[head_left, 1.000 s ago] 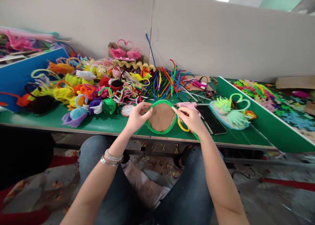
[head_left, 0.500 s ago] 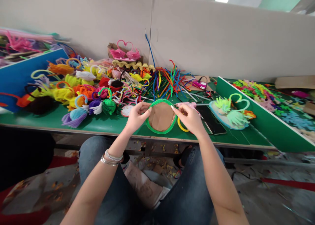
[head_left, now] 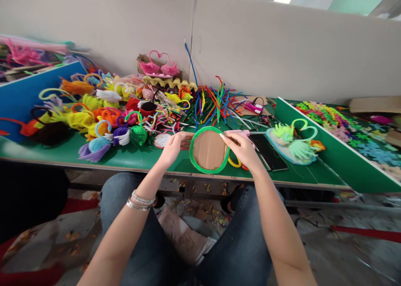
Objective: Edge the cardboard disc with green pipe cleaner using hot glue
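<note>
A round cardboard disc (head_left: 209, 149) with a bright green rim is held up over the table's front edge, its brown face towards me. My right hand (head_left: 242, 150) pinches the disc's upper right rim between thumb and fingers. At the disc's left side is my left hand (head_left: 174, 148), its fingers reaching towards the rim and partly behind it. Yellow scissor handles (head_left: 234, 163) show below my right hand. Behind that hand lie a pink tool (head_left: 246, 133) and a dark phone (head_left: 271, 154).
Colourful pipe-cleaner swans (head_left: 94, 123) crowd the green table (head_left: 56, 152) on the left. Loose pipe-cleaner stems (head_left: 219, 102) lie at the back. On the right, a green swan pair (head_left: 297, 142) stands beside a green divider (head_left: 338, 148).
The disc has shifted slightly right and turned to show a plainer cardboard face. My left thumb has come off its front, and the left hand has moved slightly away from the rim.
</note>
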`<state>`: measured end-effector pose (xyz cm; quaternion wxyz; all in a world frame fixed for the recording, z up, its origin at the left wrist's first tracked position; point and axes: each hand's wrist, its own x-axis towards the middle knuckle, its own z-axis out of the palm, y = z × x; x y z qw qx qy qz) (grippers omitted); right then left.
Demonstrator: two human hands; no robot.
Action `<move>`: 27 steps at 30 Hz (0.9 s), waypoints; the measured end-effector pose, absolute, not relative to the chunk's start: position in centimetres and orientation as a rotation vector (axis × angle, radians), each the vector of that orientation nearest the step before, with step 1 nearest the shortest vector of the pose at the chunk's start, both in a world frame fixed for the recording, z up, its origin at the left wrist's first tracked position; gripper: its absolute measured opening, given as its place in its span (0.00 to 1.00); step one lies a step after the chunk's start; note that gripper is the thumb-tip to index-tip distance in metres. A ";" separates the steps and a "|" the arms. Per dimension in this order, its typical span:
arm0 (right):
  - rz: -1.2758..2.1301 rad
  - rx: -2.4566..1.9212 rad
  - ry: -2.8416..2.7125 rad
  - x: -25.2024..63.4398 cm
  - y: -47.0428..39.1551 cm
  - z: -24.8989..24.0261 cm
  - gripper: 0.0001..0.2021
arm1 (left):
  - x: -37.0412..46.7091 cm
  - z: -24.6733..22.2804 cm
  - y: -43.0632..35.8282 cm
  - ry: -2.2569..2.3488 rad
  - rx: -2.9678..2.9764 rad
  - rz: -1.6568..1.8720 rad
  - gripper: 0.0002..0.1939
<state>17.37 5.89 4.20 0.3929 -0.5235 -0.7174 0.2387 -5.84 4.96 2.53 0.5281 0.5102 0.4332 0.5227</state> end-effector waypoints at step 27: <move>0.498 -1.419 -1.972 17.5 5.4 4.9 0.18 | -6.8 3.0 4.3 1.245 1.875 1.097 0.14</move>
